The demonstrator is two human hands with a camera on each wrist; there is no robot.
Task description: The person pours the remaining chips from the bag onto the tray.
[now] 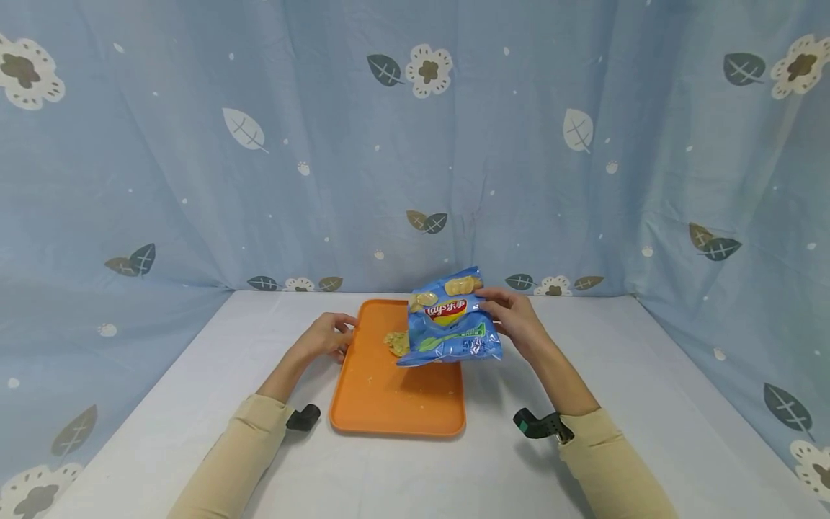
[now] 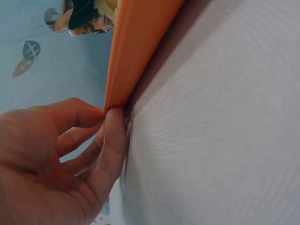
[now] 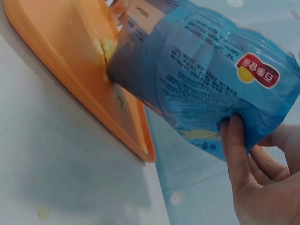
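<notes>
A blue bag of potato chips is tilted over an orange tray in the head view. My right hand grips the bag by its right side; in the right wrist view the fingers press into its printed back. Yellow chips lie on the tray, partly hidden behind the bag's left edge. At the tray's left rim, my left hand pinches the edge between thumb and fingers, which the left wrist view shows close up. The bag's mouth is turned toward the tray, and its inside is hidden.
Under the tray is a white-covered table, with a blue patterned curtain behind it and along the sides. Small crumbs dot the tray. A yellowish fleck shows on the white surface in the right wrist view.
</notes>
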